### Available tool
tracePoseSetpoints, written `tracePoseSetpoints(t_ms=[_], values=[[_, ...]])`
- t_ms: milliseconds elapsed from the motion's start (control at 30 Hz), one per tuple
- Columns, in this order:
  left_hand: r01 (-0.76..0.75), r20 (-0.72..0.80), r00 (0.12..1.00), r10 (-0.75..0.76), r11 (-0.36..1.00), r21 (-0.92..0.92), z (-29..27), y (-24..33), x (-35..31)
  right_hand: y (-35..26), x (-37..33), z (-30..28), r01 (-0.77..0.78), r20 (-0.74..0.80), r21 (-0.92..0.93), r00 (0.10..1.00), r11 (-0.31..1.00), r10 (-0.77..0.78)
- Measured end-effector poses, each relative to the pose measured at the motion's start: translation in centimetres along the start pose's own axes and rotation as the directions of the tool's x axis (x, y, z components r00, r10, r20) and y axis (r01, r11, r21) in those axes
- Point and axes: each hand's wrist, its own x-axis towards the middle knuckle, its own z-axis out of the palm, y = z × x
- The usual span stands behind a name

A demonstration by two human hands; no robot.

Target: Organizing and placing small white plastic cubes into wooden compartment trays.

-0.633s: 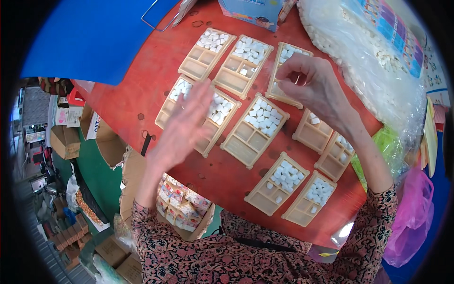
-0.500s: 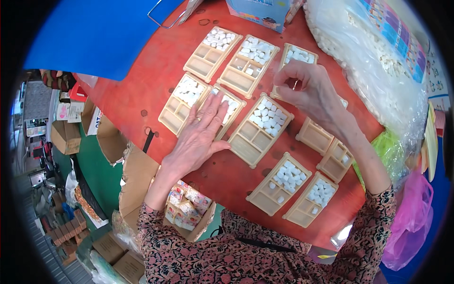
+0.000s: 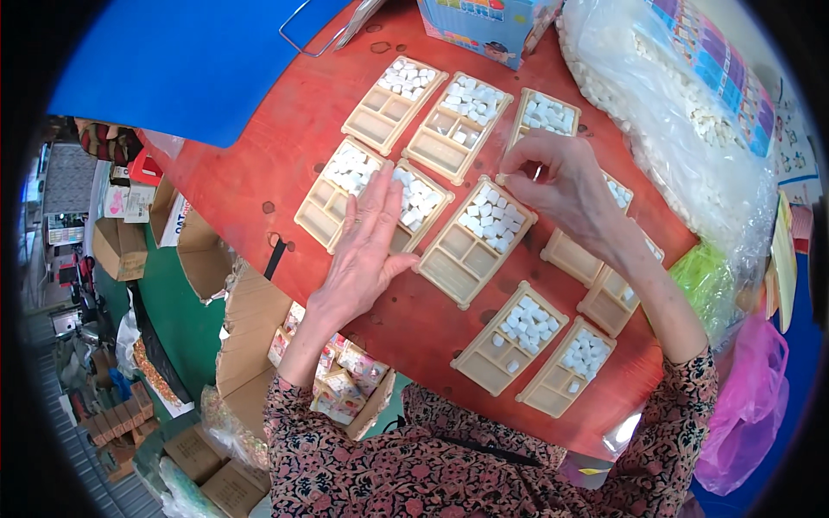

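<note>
Several beige compartment trays lie on the red table (image 3: 285, 164), their larger sections filled with small white marshmallow-like pieces (image 3: 494, 216). My left hand (image 3: 367, 255) is open, its fingers stretched over the adjoining edges of two trays at the left, partly covering the tray with white pieces (image 3: 421, 200). Above the trays on the right, my right hand (image 3: 574, 186) is closed in a pinch, thumb against fingertips. Something pale shows inside the pinch, but I cannot make it out. This hand hides part of the far right tray (image 3: 546, 114) and the tray nearer me.
A large clear bag of white pieces (image 3: 639, 112) lies at the far right. A light-blue box (image 3: 484, 30) stands at the back. Left of me is an open cardboard carton (image 3: 250, 345) with small printed packets (image 3: 350, 380). Green (image 3: 704, 276) and pink plastic bags (image 3: 747, 406) sit at the right edge.
My right hand has come slightly nearer me, still pinched. My left hand stays over the trays, its fingers a little closer together. The view has shifted slightly.
</note>
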Motion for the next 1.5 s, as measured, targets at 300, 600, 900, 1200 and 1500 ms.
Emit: tracePoseSetpoints(t_ms=[300,600,900,1200,1500], values=[[0.249,-0.22,0.951,-0.219,0.961,0.122,-1.1,-3.7,-1.0,-0.4,1.8,6.7,0.271,0.067,-0.101,0.962,0.957,-0.265],[0.277,-0.151,0.956,-0.252,0.944,0.182,-0.9,-4.4,-0.8,-1.0,4.0,11.6,0.36,0.085,-0.252,0.933,0.898,-0.35],[0.238,-0.207,0.955,-0.211,0.964,0.116,-1.1,-4.4,-1.6,-1.7,4.4,9.6,0.287,0.062,-0.163,0.958,0.944,-0.281],[0.076,-0.357,0.934,-0.014,0.984,0.16,-1.6,-4.9,0.1,-1.4,3.2,9.7,0.2,0.068,-0.006,0.978,0.98,-0.199],[-0.029,-0.462,0.882,0.094,0.989,0.147,-1.8,-5.8,1.8,-1.5,2.4,10.8,0.373,0.209,-0.26,0.922,0.891,-0.325]])
